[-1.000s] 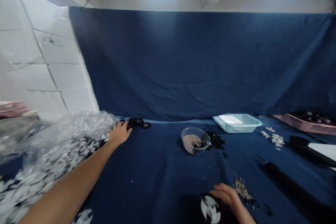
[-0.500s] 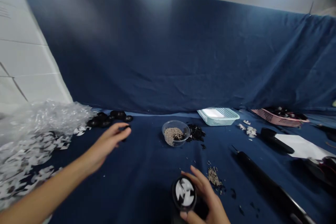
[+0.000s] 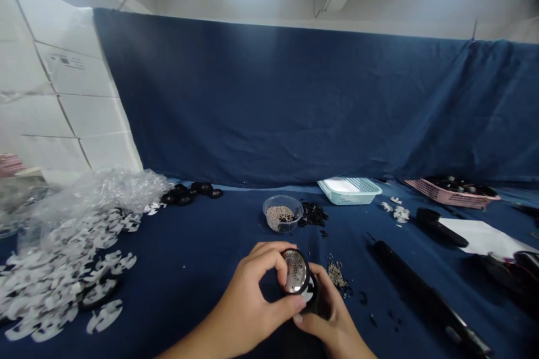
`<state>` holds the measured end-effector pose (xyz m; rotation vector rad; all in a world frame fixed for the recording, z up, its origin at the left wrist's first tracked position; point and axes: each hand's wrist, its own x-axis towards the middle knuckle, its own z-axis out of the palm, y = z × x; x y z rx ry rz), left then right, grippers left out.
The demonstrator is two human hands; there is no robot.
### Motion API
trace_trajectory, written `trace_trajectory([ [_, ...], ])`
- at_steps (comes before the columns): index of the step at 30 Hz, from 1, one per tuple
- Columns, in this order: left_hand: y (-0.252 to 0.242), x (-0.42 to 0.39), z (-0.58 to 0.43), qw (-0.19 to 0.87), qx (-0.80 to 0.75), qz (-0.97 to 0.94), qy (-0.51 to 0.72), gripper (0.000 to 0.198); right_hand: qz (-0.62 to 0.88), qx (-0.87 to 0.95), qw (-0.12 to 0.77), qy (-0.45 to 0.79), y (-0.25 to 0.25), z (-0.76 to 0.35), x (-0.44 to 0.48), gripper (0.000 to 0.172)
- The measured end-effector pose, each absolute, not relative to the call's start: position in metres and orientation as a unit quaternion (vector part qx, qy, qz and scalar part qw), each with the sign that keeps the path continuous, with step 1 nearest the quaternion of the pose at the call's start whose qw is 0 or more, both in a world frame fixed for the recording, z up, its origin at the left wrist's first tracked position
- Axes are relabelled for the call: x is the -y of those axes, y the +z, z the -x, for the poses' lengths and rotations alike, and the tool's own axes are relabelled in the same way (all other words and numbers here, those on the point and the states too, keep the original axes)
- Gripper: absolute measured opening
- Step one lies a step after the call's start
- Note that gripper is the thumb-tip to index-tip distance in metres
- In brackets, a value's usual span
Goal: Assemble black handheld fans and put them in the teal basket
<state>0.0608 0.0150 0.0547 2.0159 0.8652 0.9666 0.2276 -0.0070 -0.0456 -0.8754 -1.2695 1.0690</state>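
Both of my hands meet low in the middle of the head view over the blue cloth. My left hand (image 3: 248,300) pinches a round piece with a silvery perforated mesh face (image 3: 295,271) between thumb and fingers. My right hand (image 3: 328,314) cups a round black housing (image 3: 312,296) from below and behind, with the mesh piece pressed against it. A small heap of tiny pale screws (image 3: 337,275) lies just right of my hands.
A clear bowl of small screws (image 3: 282,214) and a heap of black bits (image 3: 314,214) sit behind. Black round parts (image 3: 189,193) lie far left by a plastic bag and white cut-outs (image 3: 63,269). Teal basket (image 3: 349,189), pink tray (image 3: 452,190), black rod tool (image 3: 421,291) stand right.
My left hand drew back from the black parts at the far left and came to my right hand, holding a mesh-faced piece. The white fan face is now covered.
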Motion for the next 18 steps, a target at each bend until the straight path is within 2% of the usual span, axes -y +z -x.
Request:
trace_trajectory([
  [1,0.056,-0.014,-0.061,0.351,-0.348,-0.792,0.359,0.027,0.369,0.55,0.596,0.454,-0.046,-0.228,0.005,0.058],
  [4,0.058,-0.013,-0.062,0.336,-0.374,-0.811,0.298,0.064,0.354,0.558,0.61,0.438,-0.046,-0.232,0.0,0.059],
  [6,0.058,-0.015,-0.063,0.337,-0.365,-0.827,0.264,0.073,0.353,0.561,0.615,0.427,-0.046,-0.234,0.0,0.058],
  [11,0.056,-0.019,-0.072,0.349,-0.395,-0.811,0.255,0.07,0.387,0.58,0.612,0.374,-0.044,-0.235,0.008,0.055],
  [15,0.054,-0.021,-0.079,0.345,-0.421,-0.798,0.258,0.065,0.419,0.609,0.601,0.304,-0.043,-0.236,0.012,0.061],
  [18,0.051,-0.022,-0.082,0.361,-0.439,-0.783,0.253,0.044,0.431,0.635,0.595,0.237,-0.044,-0.239,0.013,0.063],
])
